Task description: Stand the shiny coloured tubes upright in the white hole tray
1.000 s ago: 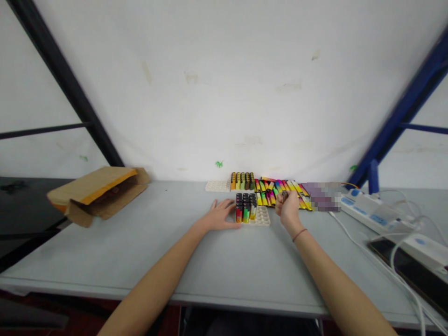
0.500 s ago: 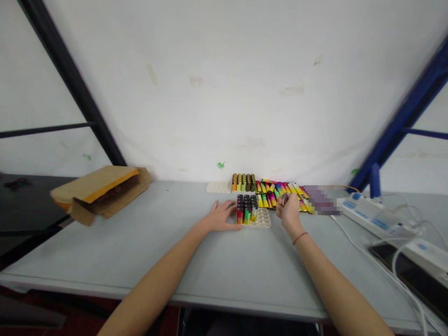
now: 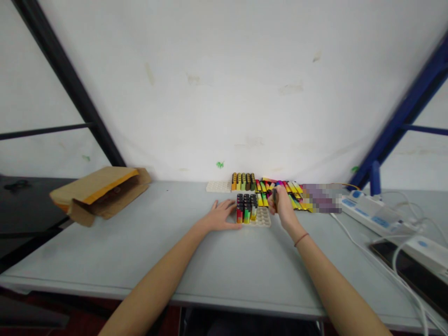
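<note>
A pale tray (image 3: 263, 218) with round pockets lies on the table. Several upright lighters (image 3: 247, 213) with black tops and red, green and yellow bodies fill its left part. My left hand (image 3: 221, 216) rests flat at the tray's left side, fingers spread and thumb along the front left corner. Just right of the tray, my right hand (image 3: 284, 208) is closed around a dark lighter (image 3: 275, 199), held roughly upright above the table. Behind that hand lie rows of bright lighters (image 3: 263, 199), partly covered by it.
Farther back stand a tray of yellow and dark lighters (image 3: 243, 182) and a pale pocketed tray (image 3: 218, 186). An open cardboard box (image 3: 101, 189) lies on the left. Power strips (image 3: 373, 215), white cables and a dark phone (image 3: 413, 273) occupy the right.
My right hand has moved left toward the tray with the lighter, now held more upright. My left hand stays by the tray's side.
</note>
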A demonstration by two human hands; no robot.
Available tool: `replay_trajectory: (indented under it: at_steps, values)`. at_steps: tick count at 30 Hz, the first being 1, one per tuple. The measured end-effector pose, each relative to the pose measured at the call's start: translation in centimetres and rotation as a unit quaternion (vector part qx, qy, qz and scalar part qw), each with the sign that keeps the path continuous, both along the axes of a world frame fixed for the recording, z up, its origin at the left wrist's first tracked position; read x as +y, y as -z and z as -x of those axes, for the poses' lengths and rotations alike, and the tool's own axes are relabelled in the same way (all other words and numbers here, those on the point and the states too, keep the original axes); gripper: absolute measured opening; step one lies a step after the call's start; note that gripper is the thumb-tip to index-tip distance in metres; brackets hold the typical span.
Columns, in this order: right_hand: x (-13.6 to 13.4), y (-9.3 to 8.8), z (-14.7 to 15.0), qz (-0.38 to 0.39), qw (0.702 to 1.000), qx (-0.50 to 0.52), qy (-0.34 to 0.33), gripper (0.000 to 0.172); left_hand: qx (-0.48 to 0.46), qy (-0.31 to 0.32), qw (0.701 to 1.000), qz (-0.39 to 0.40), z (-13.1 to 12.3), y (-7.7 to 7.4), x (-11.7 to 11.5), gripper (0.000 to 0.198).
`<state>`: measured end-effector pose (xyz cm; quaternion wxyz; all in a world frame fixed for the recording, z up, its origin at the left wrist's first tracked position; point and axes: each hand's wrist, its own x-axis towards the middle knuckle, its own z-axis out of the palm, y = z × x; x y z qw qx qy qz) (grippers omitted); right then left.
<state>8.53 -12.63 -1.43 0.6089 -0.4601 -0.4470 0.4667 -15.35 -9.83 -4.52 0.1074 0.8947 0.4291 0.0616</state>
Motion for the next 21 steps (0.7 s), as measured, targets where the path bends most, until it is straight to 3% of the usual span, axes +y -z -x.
replay_trajectory:
  at_steps: [3,7,14,21]
  values:
    - [-0.7,-0.9,0.0,-0.041,0.998,-0.026,-0.041,0.033,0.001,0.000,1.000,0.000,0.0,0.1,0.0,0.088]
    - [-1.1,-1.6,-1.3,-0.082,0.983,-0.138,-0.093,0.028,-0.002,0.002,1.000,-0.004,0.0,-0.1,-0.1,0.089]
    - [-1.3,-1.7,-2.8,-0.034,0.952,-0.190,-0.239,0.027,0.003,-0.003,1.000,0.003,-0.1,-0.3,-0.2,0.087]
    - [-1.2,-1.2,-2.0,-0.045,0.952,-0.186,-0.239,0.023,0.003,-0.004,1.000,0.001,-0.1,0.0,0.0,0.088]
